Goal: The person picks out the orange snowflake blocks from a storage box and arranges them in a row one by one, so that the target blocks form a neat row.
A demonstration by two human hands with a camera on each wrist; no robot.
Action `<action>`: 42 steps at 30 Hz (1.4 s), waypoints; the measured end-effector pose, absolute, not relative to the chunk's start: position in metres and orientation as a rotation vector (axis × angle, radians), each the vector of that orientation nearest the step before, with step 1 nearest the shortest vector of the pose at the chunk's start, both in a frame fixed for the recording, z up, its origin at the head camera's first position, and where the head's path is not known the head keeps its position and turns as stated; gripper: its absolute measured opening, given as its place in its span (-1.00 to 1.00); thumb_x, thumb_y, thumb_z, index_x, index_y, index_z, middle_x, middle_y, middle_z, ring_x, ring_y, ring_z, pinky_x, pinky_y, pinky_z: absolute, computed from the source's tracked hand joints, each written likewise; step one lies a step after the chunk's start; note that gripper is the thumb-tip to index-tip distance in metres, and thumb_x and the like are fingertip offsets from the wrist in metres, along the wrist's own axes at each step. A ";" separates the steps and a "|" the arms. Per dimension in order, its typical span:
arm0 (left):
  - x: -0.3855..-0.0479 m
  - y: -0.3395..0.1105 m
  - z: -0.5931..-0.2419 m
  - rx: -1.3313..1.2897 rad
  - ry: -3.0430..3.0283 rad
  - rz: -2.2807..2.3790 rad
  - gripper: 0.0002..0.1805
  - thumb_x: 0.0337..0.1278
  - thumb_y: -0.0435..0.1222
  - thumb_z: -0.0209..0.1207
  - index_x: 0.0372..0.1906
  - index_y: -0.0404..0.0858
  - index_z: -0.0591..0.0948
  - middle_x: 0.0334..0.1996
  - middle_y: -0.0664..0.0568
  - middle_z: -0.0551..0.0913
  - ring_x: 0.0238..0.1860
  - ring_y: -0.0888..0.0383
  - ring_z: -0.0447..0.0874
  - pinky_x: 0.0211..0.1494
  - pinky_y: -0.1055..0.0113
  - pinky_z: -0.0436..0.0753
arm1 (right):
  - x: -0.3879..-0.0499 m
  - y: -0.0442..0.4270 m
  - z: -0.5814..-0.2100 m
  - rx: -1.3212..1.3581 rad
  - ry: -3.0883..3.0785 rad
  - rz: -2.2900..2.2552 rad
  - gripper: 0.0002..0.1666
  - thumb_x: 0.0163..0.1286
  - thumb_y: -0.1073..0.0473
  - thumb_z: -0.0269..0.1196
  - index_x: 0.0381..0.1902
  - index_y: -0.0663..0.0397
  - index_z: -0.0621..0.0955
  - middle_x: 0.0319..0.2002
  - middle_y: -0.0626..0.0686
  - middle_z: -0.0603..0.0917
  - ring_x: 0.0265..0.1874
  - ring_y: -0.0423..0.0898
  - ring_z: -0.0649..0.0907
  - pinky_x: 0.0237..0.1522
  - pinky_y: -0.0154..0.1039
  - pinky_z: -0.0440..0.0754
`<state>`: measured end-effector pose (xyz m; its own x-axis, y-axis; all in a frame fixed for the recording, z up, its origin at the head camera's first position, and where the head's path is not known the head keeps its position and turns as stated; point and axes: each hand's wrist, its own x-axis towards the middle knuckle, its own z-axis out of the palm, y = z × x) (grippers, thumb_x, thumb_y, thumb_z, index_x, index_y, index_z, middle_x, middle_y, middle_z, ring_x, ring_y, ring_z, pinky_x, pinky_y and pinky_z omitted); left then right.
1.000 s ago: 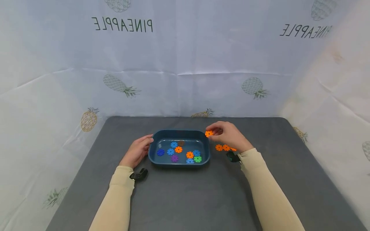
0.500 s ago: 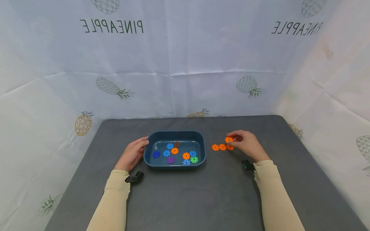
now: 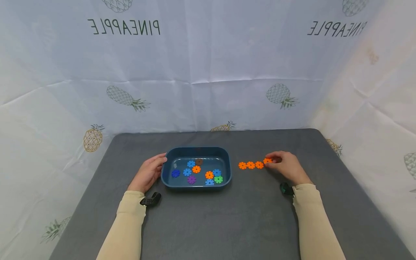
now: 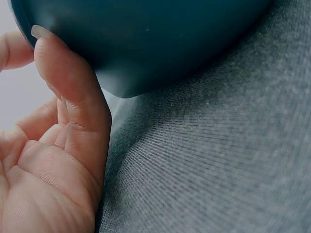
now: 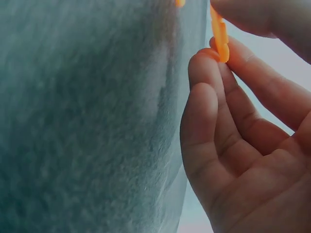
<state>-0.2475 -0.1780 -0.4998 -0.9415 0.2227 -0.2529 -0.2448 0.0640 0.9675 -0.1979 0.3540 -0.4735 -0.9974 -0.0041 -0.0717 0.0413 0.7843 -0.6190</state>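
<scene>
A dark blue tray (image 3: 196,188) sits on the table, and my left hand (image 3: 148,174) grips its left rim. In the left wrist view the thumb (image 4: 68,73) presses the tray's outer wall (image 4: 160,39), with a finger behind the rim. My right hand (image 3: 287,167) pinches an orange notched disc (image 3: 268,160) between thumb and fingers. The right wrist view shows that disc (image 5: 220,36) edge-on. To its left, three orange discs (image 3: 250,165) lie in a row on the table. The held disc is at the right end of this row.
Inside the tray lie several notched discs: blue ones (image 3: 187,172), orange ones (image 3: 196,169), a purple one (image 3: 191,179), a green one (image 3: 218,179) and a brown one (image 3: 199,161). The dark grey table (image 3: 221,224) meets a pineapple-print cloth (image 3: 195,104) at the back.
My right hand has carried the orange disc from the tray's right rim rightward and down to the end of the row. The left hand keeps its grip on the tray.
</scene>
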 end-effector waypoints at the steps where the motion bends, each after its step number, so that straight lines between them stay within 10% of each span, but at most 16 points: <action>1: -0.248 -0.178 -0.500 -0.022 2.013 1.944 -0.27 0.64 0.01 0.16 0.68 -0.22 0.31 0.59 -0.20 0.42 0.16 0.29 0.74 0.15 0.43 0.74 | -0.198 0.354 -0.474 0.036 2.903 -0.996 -0.52 0.49 0.00 0.45 0.28 0.06 0.73 0.07 0.19 0.75 -0.04 0.08 0.67 0.01 -0.02 0.68; 42: -0.247 -0.180 -0.502 0.010 2.012 1.961 -0.26 0.63 -0.01 0.17 0.70 -0.19 0.29 0.59 -0.17 0.43 0.20 0.26 0.71 0.16 0.43 0.72 | -0.200 0.308 -0.440 -0.166 3.019 -0.892 -0.52 0.54 0.10 0.39 0.31 0.17 0.70 0.21 0.27 0.68 0.11 0.21 0.69 0.10 0.21 0.72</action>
